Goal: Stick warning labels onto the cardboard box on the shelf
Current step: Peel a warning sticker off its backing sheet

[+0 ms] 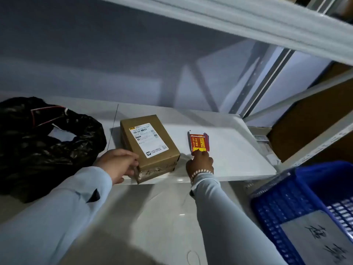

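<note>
- Cardboard box sits near the shelf front edge.
- Left hand cupped against its near-left corner.
- Right hand fingertips pinch the red warning labels, right of the box.
- Black bag far left.

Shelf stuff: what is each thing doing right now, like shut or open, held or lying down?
Cardboard box: shut, taped, lying flat on the shelf.
Warning labels: stacked flat on the shelf, none stuck on yet.
Left hand: gripping the box's near corner.
Right hand: fingertips on the labels' near edge.
Black bag: crumpled, lying left of the box.
Blue basket: open-topped.
</note>
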Tool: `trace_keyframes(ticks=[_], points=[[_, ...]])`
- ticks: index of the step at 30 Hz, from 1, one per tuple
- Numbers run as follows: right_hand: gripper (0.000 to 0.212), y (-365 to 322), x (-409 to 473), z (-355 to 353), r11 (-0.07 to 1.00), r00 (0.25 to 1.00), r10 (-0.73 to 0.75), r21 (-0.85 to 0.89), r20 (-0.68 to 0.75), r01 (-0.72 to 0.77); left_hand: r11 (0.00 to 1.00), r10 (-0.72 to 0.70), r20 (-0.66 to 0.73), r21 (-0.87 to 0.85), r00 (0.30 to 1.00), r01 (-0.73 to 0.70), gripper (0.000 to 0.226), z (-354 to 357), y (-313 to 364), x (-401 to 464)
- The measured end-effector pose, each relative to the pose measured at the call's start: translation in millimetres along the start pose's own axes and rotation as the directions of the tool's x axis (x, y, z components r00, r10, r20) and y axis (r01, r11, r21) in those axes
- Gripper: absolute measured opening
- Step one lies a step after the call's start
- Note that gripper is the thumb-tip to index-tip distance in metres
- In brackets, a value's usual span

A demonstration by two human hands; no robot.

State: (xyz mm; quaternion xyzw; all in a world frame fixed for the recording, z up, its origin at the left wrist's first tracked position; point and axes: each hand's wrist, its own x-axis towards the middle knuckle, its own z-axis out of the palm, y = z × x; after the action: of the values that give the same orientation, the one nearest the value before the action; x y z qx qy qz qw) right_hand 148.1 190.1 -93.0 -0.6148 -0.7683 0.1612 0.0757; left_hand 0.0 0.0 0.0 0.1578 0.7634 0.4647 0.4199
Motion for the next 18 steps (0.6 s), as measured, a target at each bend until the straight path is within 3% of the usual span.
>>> trace_keyframes(ticks=[7, 15, 18], points=[[0.043, 8, 48, 33, 0.997, 0.987, -0.002, -0.078, -0.158, -0.010, 0.996, 0.035, -0.114, -0.073, 0.993, -0.044, 0.026, 3, -10, 30], [0.037, 20, 61, 36, 0.959, 0.984, -0.056, -0.285, -0.170, 0.006, 0.997, 0.021, -0.145, -0.066, 0.989, -0.031, 0.026, 10, -18, 38], [0.048, 20, 55, 38, 0.962, 0.981, -0.038, -0.272, -0.192, -0.016, 0.997, 0.022, -0.140, -0.071, 0.990, -0.032, 0.025, 10, -18, 35]])
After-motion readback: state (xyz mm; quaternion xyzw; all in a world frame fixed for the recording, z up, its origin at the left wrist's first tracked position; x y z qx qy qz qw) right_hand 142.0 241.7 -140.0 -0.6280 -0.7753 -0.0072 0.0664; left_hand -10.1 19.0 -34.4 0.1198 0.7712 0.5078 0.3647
